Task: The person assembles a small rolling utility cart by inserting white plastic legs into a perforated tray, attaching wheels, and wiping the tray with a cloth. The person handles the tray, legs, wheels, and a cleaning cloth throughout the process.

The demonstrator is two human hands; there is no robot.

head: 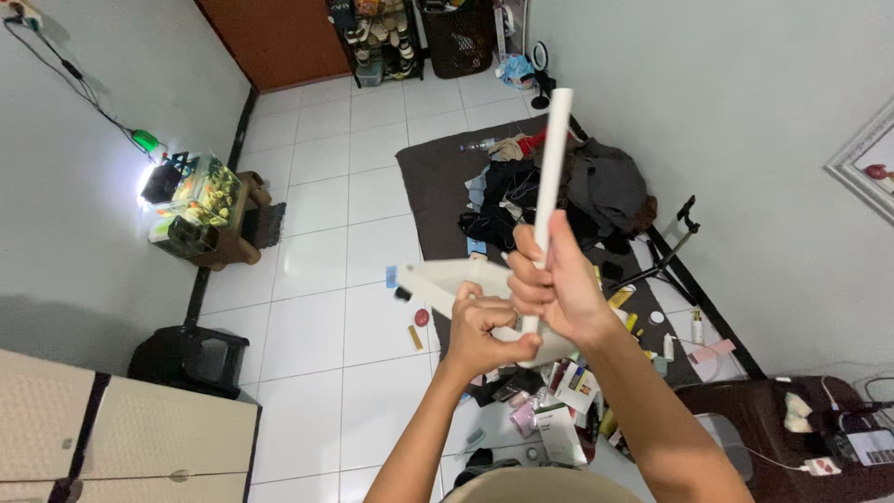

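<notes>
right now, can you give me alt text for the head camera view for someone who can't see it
Seen from above, the right hand grips a long white tube and the left hand holds a flat white panel at its lower end. Below are a white tiled floor, a dark mat piled with clothes, and a lit aquarium.

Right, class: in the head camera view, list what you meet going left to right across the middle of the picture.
Lit fish tank → left hand → right hand gripping the white tube → pile of dark clothes → black tripod stand → mirror frame.
</notes>
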